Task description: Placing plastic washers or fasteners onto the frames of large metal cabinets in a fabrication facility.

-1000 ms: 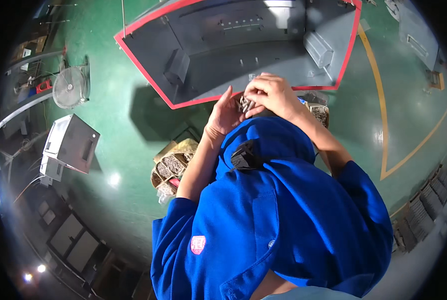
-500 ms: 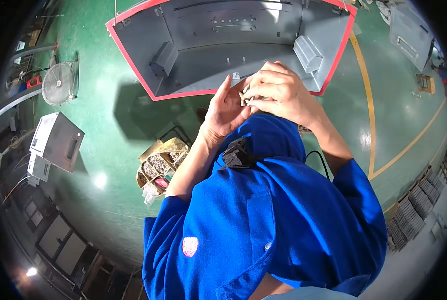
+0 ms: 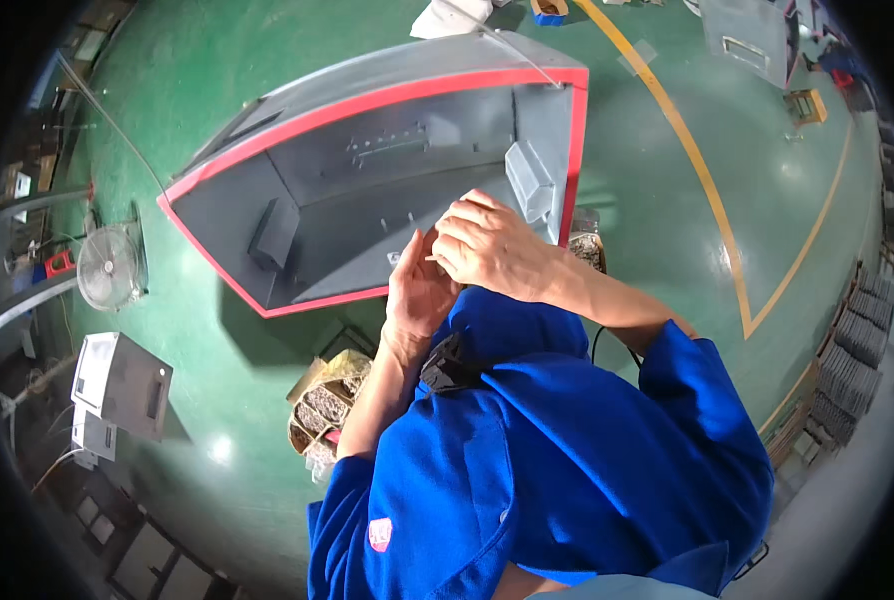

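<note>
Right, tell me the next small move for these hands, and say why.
I'd judge it best to lift the right hand slightly off the left hand: it arches over the left, hiding what lies between, so a small lift would likely bare it. The red-rimmed grey metal housing stands open just beyond.

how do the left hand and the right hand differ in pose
The left hand is turned palm up, while the right hand shows its back. The right hand is curled over the left hand's fingers, so the left hand is partly hidden and the right hand lies on top in this view. Both are bare.
</note>
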`<act>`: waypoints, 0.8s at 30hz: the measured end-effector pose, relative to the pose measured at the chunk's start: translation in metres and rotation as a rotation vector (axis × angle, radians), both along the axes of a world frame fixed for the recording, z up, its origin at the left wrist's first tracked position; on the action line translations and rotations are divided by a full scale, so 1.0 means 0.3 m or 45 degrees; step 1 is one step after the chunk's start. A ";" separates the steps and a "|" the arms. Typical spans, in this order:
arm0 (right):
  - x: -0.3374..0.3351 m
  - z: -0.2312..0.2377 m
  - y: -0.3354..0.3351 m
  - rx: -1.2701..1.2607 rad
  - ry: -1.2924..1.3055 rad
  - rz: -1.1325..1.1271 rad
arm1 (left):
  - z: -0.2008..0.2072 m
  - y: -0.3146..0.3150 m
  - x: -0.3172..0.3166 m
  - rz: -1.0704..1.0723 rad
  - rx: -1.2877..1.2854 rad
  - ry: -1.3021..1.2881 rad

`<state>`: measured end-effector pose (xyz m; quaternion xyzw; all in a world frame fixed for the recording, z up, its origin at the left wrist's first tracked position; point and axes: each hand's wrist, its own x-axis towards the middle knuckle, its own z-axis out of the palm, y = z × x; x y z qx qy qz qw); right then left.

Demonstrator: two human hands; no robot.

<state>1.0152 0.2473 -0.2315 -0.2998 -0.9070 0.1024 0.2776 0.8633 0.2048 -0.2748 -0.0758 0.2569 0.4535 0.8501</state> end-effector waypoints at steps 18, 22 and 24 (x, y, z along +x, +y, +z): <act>0.414 0.203 0.475 -0.561 0.387 -0.030 | 0.001 0.116 0.205 -0.142 0.095 0.290; 0.396 0.084 0.594 -0.718 -0.022 -0.017 | -0.031 0.110 0.196 -0.237 0.147 0.314; 0.383 0.025 0.603 -0.782 -0.023 0.068 | -0.039 0.105 0.184 -0.246 0.135 0.319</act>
